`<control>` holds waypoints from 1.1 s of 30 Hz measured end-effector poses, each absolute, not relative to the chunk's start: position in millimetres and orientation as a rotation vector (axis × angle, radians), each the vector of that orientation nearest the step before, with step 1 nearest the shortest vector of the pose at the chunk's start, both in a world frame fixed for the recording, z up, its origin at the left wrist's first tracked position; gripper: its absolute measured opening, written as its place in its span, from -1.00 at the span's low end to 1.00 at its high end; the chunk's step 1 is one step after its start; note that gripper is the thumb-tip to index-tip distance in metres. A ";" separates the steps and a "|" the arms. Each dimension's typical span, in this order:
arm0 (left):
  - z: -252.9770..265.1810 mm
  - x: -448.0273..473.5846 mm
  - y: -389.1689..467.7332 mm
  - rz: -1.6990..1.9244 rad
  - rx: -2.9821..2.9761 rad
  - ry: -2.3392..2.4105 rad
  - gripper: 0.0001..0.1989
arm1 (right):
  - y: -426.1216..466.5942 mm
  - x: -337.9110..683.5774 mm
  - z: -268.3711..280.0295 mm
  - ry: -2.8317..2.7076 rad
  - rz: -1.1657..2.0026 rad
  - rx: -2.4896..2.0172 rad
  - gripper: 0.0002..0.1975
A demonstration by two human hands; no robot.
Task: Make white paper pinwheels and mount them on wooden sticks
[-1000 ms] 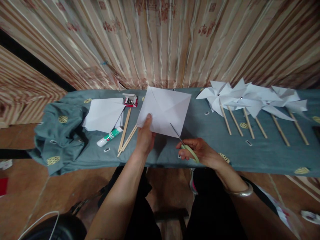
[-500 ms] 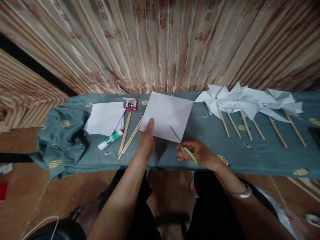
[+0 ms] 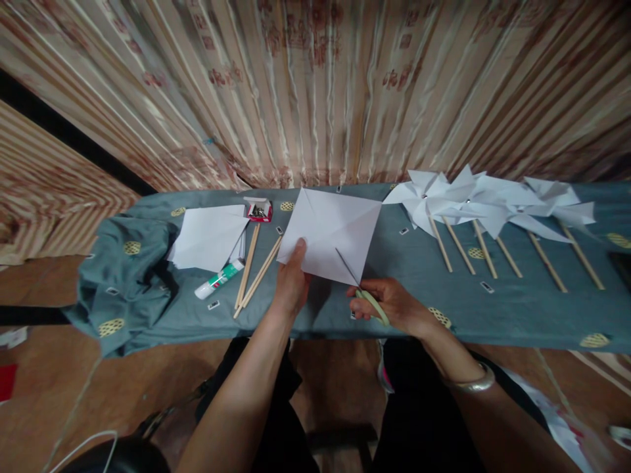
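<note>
A square sheet of white paper (image 3: 340, 226) with diagonal creases is held above the cloth by my left hand (image 3: 294, 279), thumb on top and fingers underneath. My right hand (image 3: 387, 303) grips a pair of scissors (image 3: 372, 305) by pale green handles. One dark blade lies over the paper, entering at its near right corner and pointing toward the middle. The other blade is hidden below the sheet.
Left on the teal cloth (image 3: 315, 322) are a paper stack (image 3: 210, 236), a glue stick (image 3: 219, 279), a red box of pins (image 3: 259, 209) and several wooden sticks (image 3: 249, 266). Several paper pinwheels (image 3: 466, 200) on sticks lie to the right. A patterned curtain (image 3: 315, 98) hangs behind.
Hands, paper and scissors keep nearly the same pose, with the blade still over the corner. The whole view has shifted very slightly.
</note>
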State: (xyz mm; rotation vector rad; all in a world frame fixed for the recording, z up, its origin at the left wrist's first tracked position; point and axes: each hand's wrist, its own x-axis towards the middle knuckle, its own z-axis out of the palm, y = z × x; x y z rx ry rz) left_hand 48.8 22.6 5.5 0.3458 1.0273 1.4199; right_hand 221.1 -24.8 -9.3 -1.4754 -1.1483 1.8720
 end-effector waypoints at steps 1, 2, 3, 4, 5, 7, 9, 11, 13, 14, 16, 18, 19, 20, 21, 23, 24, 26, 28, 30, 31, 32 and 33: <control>5.5 49.1 22.1 1.415 0.345 1.032 -0.74 | -24.9 221.1 -9.6 -1.148 1.863 -1.469 -0.44; 5.4 49.4 21.5 1.411 0.345 1.033 -0.75 | -25.0 221.1 -9.9 -1.151 1.853 -1.462 -0.45; 5.3 49.5 21.0 1.408 0.348 1.031 -0.75 | -25.2 221.1 -10.4 -1.157 1.844 -1.455 -0.47; 5.2 49.4 20.6 1.404 0.352 1.027 -0.75 | -25.3 221.3 -10.7 -1.165 1.837 -1.450 -0.48; 5.2 49.2 20.2 1.400 0.358 1.024 -0.75 | -25.4 221.4 -11.0 -1.174 1.831 -1.447 -0.50; 5.4 48.7 19.8 1.390 0.370 1.022 -0.75 | -25.4 221.6 -11.0 -1.190 1.820 -1.449 -0.52; 5.9 48.1 19.7 1.386 0.374 1.024 -0.76 | -25.1 221.8 -10.7 -1.199 1.823 -1.454 -0.53; 6.2 48.0 20.0 1.393 0.379 1.023 -0.78 | -24.8 222.0 -10.3 -1.197 1.835 -1.464 -0.53; 5.9 48.2 20.2 1.400 0.381 1.030 -0.77 | -24.7 221.9 -10.2 -1.190 1.838 -1.472 -0.52; 5.6 48.5 20.3 1.400 0.381 1.035 -0.76 | -24.7 221.8 -10.2 -1.186 1.837 -1.471 -0.52; 4.9 49.0 19.9 1.390 0.374 1.047 -0.74 | -24.8 221.5 -10.3 -1.175 1.836 -1.463 -0.52; 4.4 49.6 19.3 1.377 0.366 1.053 -0.73 | -24.7 221.2 -10.2 -1.165 1.835 -1.463 -0.51; 4.4 49.9 19.0 1.372 0.362 1.056 -0.73 | -24.6 221.1 -10.0 -1.163 1.835 -1.467 -0.51; 4.6 50.1 18.7 1.370 0.359 1.058 -0.73 | -24.5 221.1 -9.7 -1.163 1.833 -1.475 -0.52; 5.0 50.2 18.5 1.370 0.357 1.061 -0.72 | -24.3 221.1 -9.2 -1.164 1.833 -1.485 -0.52; 6.0 50.4 18.1 1.371 0.354 1.064 -0.70 | -23.9 221.3 -7.9 -1.169 1.832 -1.500 -0.51; 6.5 50.4 17.9 1.372 0.353 1.065 -0.69 | -23.7 221.3 -7.2 -1.169 1.833 -1.503 -0.51; 7.0 50.6 17.8 1.374 0.351 1.067 -0.69 | -23.5 221.2 -5.7 -1.164 1.836 -1.505 -0.50; 7.0 51.2 17.7 1.376 0.351 1.068 -0.71 | -23.5 221.1 -5.2 -1.149 1.839 -1.506 -0.50; 6.8 52.2 17.7 1.375 0.350 1.072 -0.73 | -23.7 221.2 -5.7 -1.144 1.830 -1.497 -0.50; 6.7 52.8 17.7 1.372 0.346 1.080 -0.73 | -23.8 221.3 -6.3 -1.151 1.821 -1.490 -0.51; 6.8 53.4 17.7 1.369 0.343 1.088 -0.72 | -24.0 221.5 -7.0 -1.164 1.809 -1.483 -0.52; 7.0 54.0 17.6 1.364 0.338 1.097 -0.72 | -24.1 221.8 -7.7 -1.180 1.799 -1.477 -0.53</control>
